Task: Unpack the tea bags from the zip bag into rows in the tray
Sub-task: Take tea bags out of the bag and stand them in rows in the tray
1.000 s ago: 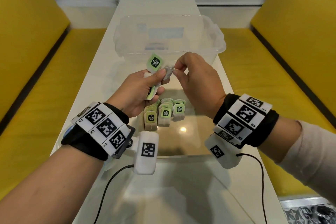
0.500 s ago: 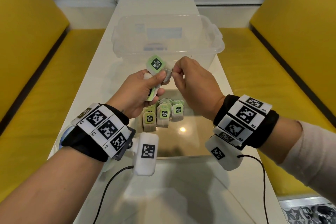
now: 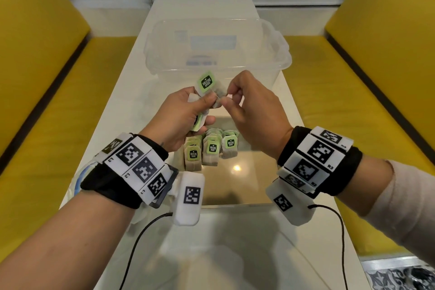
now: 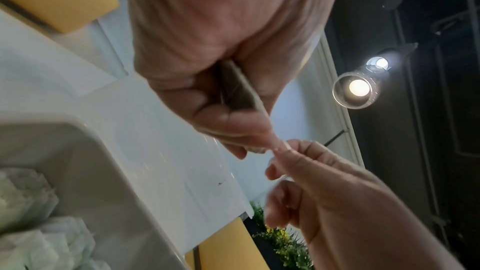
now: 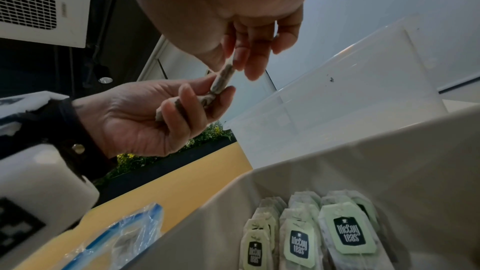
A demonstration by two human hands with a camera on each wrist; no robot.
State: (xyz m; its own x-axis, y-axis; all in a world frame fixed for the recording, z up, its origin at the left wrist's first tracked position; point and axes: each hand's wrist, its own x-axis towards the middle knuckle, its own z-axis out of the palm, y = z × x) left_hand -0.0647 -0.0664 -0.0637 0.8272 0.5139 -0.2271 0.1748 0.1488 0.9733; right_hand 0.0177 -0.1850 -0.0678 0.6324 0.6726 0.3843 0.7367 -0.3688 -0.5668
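1. Hands meet at centre frame of the head view, above the shallow grey tray [image 3: 247, 200]: the left hand [image 3: 181, 115] grips a small bunch of paper tea bags with green tags [image 3: 207, 82], its fingers [image 5: 187, 102] curled round them.
2. The right hand [image 3: 251, 110] pinches the end of one grey tea bag [image 5: 223, 77] from that bunch between thumb and fingertips [image 5: 240, 59].
3. Three short rows of tea bags [image 3: 211, 150] lie side by side in the tray's upper left corner (tags face up).
4. A clear zip bag with a blue strip [image 5: 122, 235] lies on the white table [image 3: 110, 125], lower left in the right wrist view.
5. A clear plastic storage tub [image 3: 216, 47] stands beyond the tray, toward the frame's top.
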